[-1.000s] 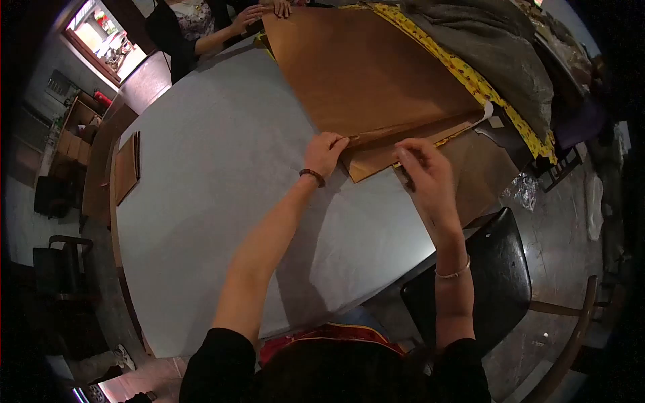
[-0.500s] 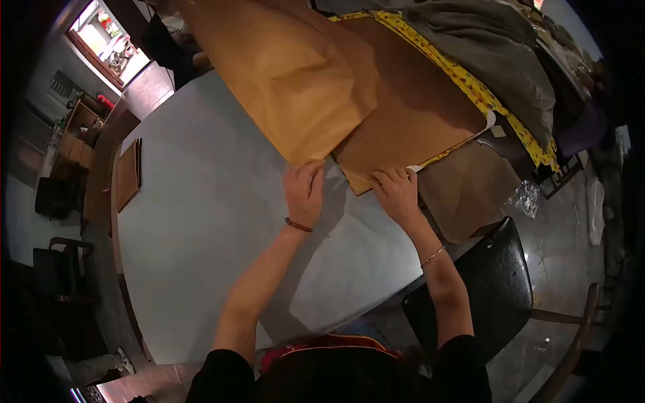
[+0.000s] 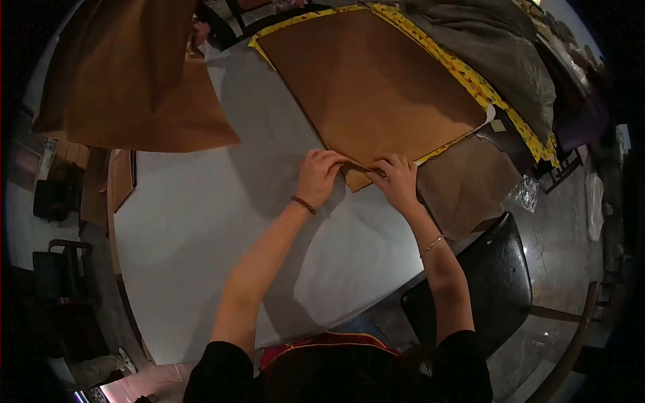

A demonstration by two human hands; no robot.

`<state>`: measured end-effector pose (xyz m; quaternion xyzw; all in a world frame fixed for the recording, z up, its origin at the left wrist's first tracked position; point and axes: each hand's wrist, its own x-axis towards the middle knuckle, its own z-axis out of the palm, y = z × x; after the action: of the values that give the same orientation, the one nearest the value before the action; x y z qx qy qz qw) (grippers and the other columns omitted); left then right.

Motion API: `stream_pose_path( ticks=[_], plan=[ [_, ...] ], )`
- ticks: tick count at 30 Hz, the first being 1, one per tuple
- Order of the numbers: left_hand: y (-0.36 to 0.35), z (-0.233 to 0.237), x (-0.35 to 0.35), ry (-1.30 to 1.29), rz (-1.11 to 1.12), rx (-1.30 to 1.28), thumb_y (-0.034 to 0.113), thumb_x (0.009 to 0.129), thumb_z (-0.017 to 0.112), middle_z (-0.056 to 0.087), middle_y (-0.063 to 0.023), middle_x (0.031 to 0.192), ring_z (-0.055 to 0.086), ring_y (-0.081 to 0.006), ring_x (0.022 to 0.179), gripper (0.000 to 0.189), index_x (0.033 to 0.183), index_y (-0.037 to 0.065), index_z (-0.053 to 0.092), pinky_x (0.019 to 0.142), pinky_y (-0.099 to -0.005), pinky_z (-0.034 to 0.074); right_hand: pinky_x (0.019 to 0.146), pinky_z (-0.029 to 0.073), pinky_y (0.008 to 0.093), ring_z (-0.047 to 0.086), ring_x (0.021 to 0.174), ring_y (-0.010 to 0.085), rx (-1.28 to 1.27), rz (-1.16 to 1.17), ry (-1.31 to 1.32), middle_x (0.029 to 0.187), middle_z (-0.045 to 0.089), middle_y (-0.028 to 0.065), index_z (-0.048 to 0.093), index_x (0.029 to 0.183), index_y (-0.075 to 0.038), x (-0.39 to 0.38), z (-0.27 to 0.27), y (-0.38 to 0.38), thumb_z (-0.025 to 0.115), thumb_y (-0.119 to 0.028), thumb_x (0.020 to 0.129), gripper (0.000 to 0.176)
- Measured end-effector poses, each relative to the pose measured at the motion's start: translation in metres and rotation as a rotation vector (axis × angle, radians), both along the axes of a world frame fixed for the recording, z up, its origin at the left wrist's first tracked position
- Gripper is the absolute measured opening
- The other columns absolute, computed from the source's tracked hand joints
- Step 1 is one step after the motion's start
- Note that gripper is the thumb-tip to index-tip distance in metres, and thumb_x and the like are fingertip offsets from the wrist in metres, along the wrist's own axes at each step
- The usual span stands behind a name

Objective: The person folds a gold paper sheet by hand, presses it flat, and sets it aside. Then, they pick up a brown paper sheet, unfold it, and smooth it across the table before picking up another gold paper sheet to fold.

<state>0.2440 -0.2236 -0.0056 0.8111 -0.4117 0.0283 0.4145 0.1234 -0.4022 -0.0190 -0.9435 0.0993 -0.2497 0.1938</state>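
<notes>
A stack of large brown paper sheets point(image 3: 376, 80) lies at the far right of the table, with its near corner toward me. At that corner my left hand point(image 3: 320, 176) is closed, its fingertips pinching the edge of the top sheet. My right hand point(image 3: 396, 180) is closed on the same corner just to the right, fingers curled over the paper edge. Between the hands the corner is slightly raised, and brown paper shows beneath it. Another large brown sheet point(image 3: 134, 87) hangs in the air at the upper left, beside a co-worker's hand point(image 3: 200, 32).
Yellow patterned wrapping point(image 3: 463, 77) borders the stack. Grey cloth point(image 3: 490, 40) is heaped behind it, and a brown sheet point(image 3: 463, 181) hangs over the right edge. A black chair point(image 3: 484, 289) stands near my right arm. Brown boards point(image 3: 123, 178) are at the grey table's point(image 3: 201, 248) left edge.
The loose brown sheet has left my left hand and swung to the upper left, uncovering the stack. My left hand has moved right to the stack's corner, close to my right hand.
</notes>
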Motion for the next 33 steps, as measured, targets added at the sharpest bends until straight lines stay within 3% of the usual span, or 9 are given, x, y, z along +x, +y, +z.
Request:
stream_pose_path(
  ticks=[10, 14, 16, 17, 19, 20, 22, 26, 33],
  plan=[
    [-0.027, -0.008, 0.021, -0.264, 0.018, -0.031, 0.001, 0.079, 0.058, 0.06, 0.0009, 0.119, 0.044, -0.0223, 0.121, 0.043, 0.118, 0.018, 0.061, 0.101, -0.0471, 0.027, 0.088, 0.032, 0.0391, 0.052, 0.102, 0.0245, 0.175, -0.014, 0.089, 0.104, 0.061, 0.0022, 0.07, 0.091, -0.011, 0.01, 0.008, -0.011, 0.063, -0.029, 0.086, 0.02],
    [-0.039, -0.003, 0.029, -0.361, -0.075, 0.008, 0.007, 0.077, 0.063, 0.065, 0.0001, 0.109, 0.054, -0.0215, 0.109, 0.035, 0.111, 0.014, 0.065, 0.095, -0.0418, 0.034, 0.088, 0.032, 0.0398, 0.051, 0.103, 0.0251, 0.193, -0.015, 0.086, 0.107, 0.06, 0.0034, 0.069, 0.088, -0.009, 0.01, 0.017, -0.009, 0.062, -0.031, 0.087, 0.023],
    [-0.045, -0.002, 0.034, 0.088, -0.206, 0.021, 0.009, 0.083, 0.064, 0.068, -0.0022, 0.094, 0.061, -0.0207, 0.094, 0.023, 0.105, 0.01, 0.066, 0.082, -0.0333, 0.045, 0.091, 0.031, 0.0413, 0.049, 0.109, 0.0255, 0.306, -0.069, -0.079, 0.111, 0.058, 0.0042, 0.067, 0.083, -0.01, 0.008, 0.016, -0.01, 0.068, -0.031, 0.082, 0.021],
    [-0.046, -0.002, 0.035, 0.091, -0.207, 0.02, 0.009, 0.083, 0.064, 0.068, -0.0022, 0.094, 0.061, -0.0207, 0.094, 0.023, 0.105, 0.01, 0.066, 0.082, -0.0333, 0.045, 0.091, 0.031, 0.0413, 0.049, 0.109, 0.0255, 0.305, -0.07, -0.077, 0.111, 0.058, 0.0042, 0.067, 0.083, -0.01, 0.005, 0.016, -0.009, 0.068, -0.031, 0.082, 0.021],
    [-0.046, 0.001, 0.037, 0.411, -0.177, -0.128, 0.015, 0.088, 0.063, 0.068, -0.0039, 0.082, 0.062, -0.0146, 0.078, 0.015, 0.096, 0.002, 0.067, 0.069, -0.0273, 0.048, 0.094, 0.03, 0.0443, 0.045, 0.117, 0.0275, -0.053, -0.015, -0.293, 0.116, 0.057, 0.0045, 0.066, 0.08, -0.011, -0.004, 0.018, -0.004, 0.074, -0.028, 0.077, 0.02],
    [-0.044, 0.004, 0.037, 0.413, -0.176, -0.126, 0.015, 0.088, 0.063, 0.068, -0.0039, 0.082, 0.062, -0.0146, 0.078, 0.015, 0.096, 0.002, 0.067, 0.069, -0.0273, 0.048, 0.1, 0.025, 0.0491, 0.037, 0.128, 0.0308, -0.084, 0.033, -0.232, 0.123, 0.054, 0.0057, 0.066, 0.08, -0.012, -0.007, 0.018, -0.004, 0.079, -0.029, 0.07, 0.023],
    [-0.041, 0.009, 0.038, 0.529, -0.185, -0.003, 0.017, 0.092, 0.06, 0.067, -0.0039, 0.085, 0.059, -0.0104, 0.08, 0.018, 0.098, 0.0, 0.066, 0.071, -0.0262, 0.048, 0.102, 0.022, 0.0508, 0.032, 0.131, 0.0316, -0.066, 0.032, -0.15, 0.127, 0.051, 0.0064, 0.067, 0.08, -0.013, -0.005, 0.021, 0.001, 0.08, -0.031, 0.07, 0.024],
    [-0.042, 0.002, 0.044, 0.565, -0.252, -0.088, 0.018, 0.091, 0.06, 0.066, -0.0042, 0.086, 0.059, -0.011, 0.079, 0.021, 0.098, -0.001, 0.066, 0.072, -0.0268, 0.048, 0.107, 0.014, 0.0548, 0.021, 0.138, 0.0331, 0.001, 0.027, 0.035, 0.136, 0.045, 0.0077, 0.068, 0.08, -0.015, 0.006, 0.01, -0.002, 0.08, -0.035, 0.069, 0.026],
    [-0.037, 0.014, 0.05, 0.686, -0.297, 0.019, 0.021, 0.091, 0.06, 0.067, -0.0026, 0.088, 0.058, -0.0108, 0.079, 0.023, 0.098, 0.0, 0.067, 0.072, -0.027, 0.048, 0.107, 0.014, 0.0557, 0.027, 0.136, 0.0336, 0.008, 0.026, 0.015, 0.134, 0.048, 0.0078, 0.069, 0.082, -0.015, 0.012, 0.003, -0.009, 0.075, -0.031, 0.076, 0.018]
  ],
)
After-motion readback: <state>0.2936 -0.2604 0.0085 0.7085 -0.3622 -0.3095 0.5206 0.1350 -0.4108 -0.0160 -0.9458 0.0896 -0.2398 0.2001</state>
